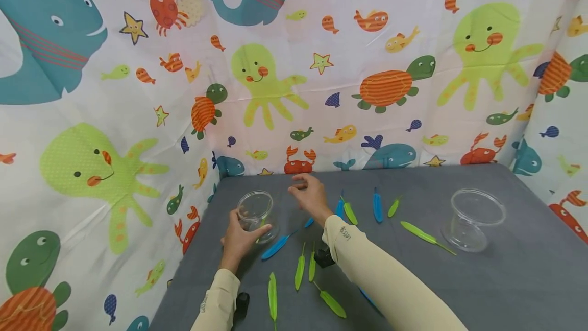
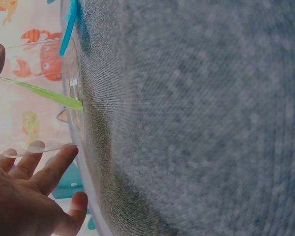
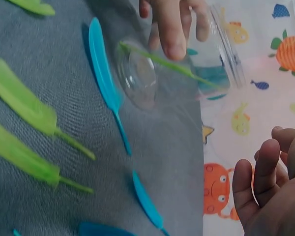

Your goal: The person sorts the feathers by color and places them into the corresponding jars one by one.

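Left cup: clear, upright on the bench, left side toward the far edge.
Cup's feather: green, leaning inside the left cup, quill toward the rim, vane end down at the base.
Left hand: mine, curved round the left cup, thumb on one side and fingers on the other; I have hold of its wall.
Right hand: mine, raised right of the left cup and apart from it; fingers loosely bent, nothing in my hold.
Nearest blue feather: flat on the bench, just right of the cup on the near side.
Small blue feather: below my right hand, partly hidden by my forearm in the head view.
Near green feathers: four, scattered between my forearms, quills pointing different ways.
Far feathers: blue and green, beyond my right sleeve.
Right cup: clear, upright, well apart on the right.
Long green feather: just left of the right cup, quill toward the near side.
Backdrop: white cloth with printed sea animals, behind the bench and along its sides.
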{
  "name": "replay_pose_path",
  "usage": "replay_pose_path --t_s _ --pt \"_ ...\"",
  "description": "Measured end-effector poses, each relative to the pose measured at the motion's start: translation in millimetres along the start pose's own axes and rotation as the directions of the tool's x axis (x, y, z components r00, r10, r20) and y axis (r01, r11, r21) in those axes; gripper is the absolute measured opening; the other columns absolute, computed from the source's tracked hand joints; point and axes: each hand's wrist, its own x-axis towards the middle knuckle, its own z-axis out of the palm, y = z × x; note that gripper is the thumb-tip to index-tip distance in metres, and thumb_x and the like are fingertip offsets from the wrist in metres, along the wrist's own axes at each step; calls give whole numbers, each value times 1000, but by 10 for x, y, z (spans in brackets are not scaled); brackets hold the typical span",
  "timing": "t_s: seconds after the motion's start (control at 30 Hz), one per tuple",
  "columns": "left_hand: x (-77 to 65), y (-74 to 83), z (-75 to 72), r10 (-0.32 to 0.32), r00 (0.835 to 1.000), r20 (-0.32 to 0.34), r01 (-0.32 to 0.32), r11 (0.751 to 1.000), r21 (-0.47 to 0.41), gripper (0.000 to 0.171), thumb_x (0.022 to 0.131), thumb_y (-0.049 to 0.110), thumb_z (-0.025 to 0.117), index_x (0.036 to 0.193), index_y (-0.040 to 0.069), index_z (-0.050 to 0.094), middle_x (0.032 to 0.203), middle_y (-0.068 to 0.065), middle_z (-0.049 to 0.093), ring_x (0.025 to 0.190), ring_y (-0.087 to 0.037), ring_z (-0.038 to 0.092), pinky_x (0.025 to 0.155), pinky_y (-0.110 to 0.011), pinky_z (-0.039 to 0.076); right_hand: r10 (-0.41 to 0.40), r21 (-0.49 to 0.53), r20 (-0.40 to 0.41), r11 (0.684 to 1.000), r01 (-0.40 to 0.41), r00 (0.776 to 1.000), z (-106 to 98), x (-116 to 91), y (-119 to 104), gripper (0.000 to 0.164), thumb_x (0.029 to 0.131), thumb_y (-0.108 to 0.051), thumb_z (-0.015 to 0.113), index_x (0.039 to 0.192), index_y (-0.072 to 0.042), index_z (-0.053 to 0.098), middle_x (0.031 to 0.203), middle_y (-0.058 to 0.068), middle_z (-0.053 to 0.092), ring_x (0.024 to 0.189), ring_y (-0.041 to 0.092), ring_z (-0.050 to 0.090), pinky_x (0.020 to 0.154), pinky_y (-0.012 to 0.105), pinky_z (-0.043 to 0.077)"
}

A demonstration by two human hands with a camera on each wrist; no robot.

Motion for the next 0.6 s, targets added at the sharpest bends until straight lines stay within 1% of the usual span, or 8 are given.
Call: replay_pose_path --t_s 0.07,0.2,0.27,0.33,0.43,0.57,0.6 --pt "3 -1 -5 -2 1000 2 2 1000 -2 109 67 61 89 148 16 32 147 -20 53 129 -41 57 107 -70 13 15 -4 -10 1000 -15 1000 -41 11 35 34 97 -17 71 130 -11 64 117 16 73 70 31 69 62 41 59" --pt "6 2 -11 -6 1000 9 6 1000 1 111 66 62 89 149 14 32 148 -21 53 130 -42 57 106 -70 14 25 -4 -35 1000 -26 999 -115 27 107 34 97 -16 70 130 -10 64 118 18 72 87 32 72 68 50 59" --pt "5 3 -12 -6 1000 8 6 1000 3 111 66 62 89 149 14 33 148 -21 53 130 -41 57 106 -69 15 38 -9 -52 999 -39 998 -143 32 147 34 97 -15 71 130 -10 64 118 18 71 90 35 72 68 48 60" --pt "0 7 -14 -6 1000 6 6 1000 2 110 66 62 89 149 15 33 148 -20 53 130 -41 57 105 -68 16 53 -23 -72 998 -55 996 -166 30 186 34 96 -16 71 129 -10 65 117 18 71 91 34 72 67 42 60" --pt "-11 10 -16 -5 1000 10 6 1000 -2 110 67 62 89 149 17 32 148 -20 53 130 -40 57 105 -68 16 57 -59 -110 996 -63 992 -196 25 253 33 96 -17 72 128 -10 66 117 17 71 95 33 70 74 40 59" --pt "-9 0 -22 -7 1000 16 7 1000 5 110 67 63 88 150 17 31 149 -20 52 131 -39 57 105 -69 16 51 -102 -150 992 -67 987 -238 28 317 33 95 -17 73 127 -8 67 117 18 70 105 32 67 84 45 57" --pt "-5 -7 -22 -8 1000 15 8 1000 7 110 67 63 88 150 17 31 149 -20 52 131 -39 57 105 -68 17 57 -106 -153 992 -73 987 -254 27 329 34 95 -17 72 127 -9 67 119 18 70 106 32 67 85 46 56"
